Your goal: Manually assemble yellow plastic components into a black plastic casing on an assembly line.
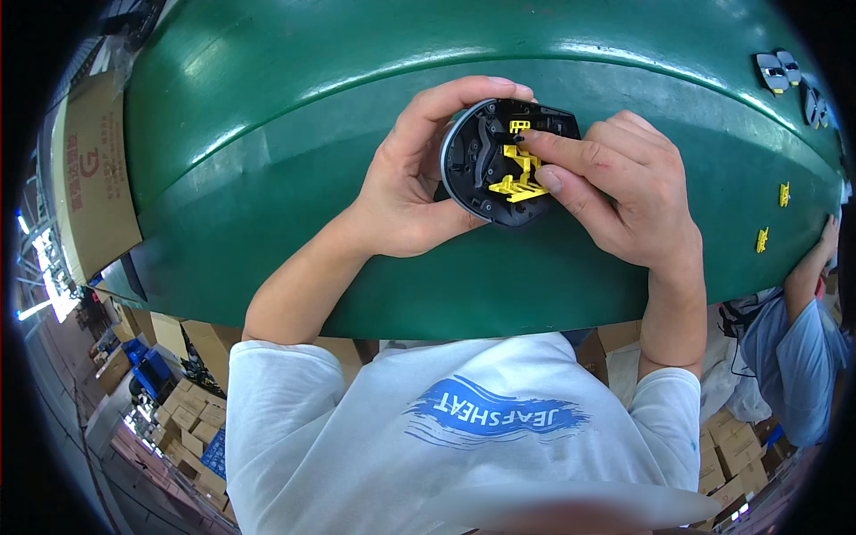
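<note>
My left hand (403, 192) is wrapped round the left side of a black plastic housing (464, 153) with a rounded, pale rim, its open inside facing up. Inside sits a yellow plastic bracket (520, 186) with slots and a ribbed lower edge. My right hand (635, 183) comes from the right, with index finger and thumb closed on the bracket's right side. A small black piece lies by the index fingertip; whether it is held too cannot be made out. The fingers partly hide the housing's right side. Both hands are above the green table (428, 290).
Two small yellow brackets (784, 194) lie at the table's right, with several grey-and-black parts (777, 71) beyond them. A cardboard box (96, 174) stands at the left edge. Another person's arm (810, 267) rests at the far right. Stacked cartons (192, 423) are on the floor.
</note>
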`<move>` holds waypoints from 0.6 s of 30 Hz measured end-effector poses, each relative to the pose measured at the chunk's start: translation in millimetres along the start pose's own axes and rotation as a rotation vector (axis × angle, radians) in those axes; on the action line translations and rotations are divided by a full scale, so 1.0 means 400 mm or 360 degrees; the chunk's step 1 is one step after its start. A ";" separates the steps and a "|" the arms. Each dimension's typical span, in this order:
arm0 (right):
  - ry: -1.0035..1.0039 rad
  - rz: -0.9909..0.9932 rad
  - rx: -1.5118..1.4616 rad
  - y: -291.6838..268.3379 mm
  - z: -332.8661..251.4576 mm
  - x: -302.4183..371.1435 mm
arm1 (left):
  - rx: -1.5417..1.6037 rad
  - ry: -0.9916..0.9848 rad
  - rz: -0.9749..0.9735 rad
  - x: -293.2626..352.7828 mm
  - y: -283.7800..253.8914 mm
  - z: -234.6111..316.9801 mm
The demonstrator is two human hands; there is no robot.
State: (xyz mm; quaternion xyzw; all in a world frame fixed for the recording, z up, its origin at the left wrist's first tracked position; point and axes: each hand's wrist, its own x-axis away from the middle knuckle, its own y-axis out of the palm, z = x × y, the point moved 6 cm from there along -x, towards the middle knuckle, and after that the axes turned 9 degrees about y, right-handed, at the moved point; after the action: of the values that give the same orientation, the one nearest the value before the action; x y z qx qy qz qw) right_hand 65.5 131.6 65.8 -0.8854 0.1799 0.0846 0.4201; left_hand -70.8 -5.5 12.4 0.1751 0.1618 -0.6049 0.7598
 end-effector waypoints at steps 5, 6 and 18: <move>-0.0026 0.0027 -0.0032 0.002 0.002 -0.001 | 0.0066 0.0029 0.0036 0.002 0.001 -0.004; -0.0025 0.0027 -0.0032 0.001 0.002 -0.001 | 0.0068 0.0028 0.0035 0.002 0.002 -0.004; 0.0065 -0.0118 -0.0032 0.014 -0.001 0.004 | -0.0025 0.0062 -0.0045 0.007 -0.002 0.003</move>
State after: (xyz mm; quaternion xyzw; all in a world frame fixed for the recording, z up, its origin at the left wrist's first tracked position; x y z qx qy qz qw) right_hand 64.9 127.8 61.5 -0.8972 0.1546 0.0526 0.4103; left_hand -71.0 -8.6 12.1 0.1785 0.1837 -0.6107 0.7493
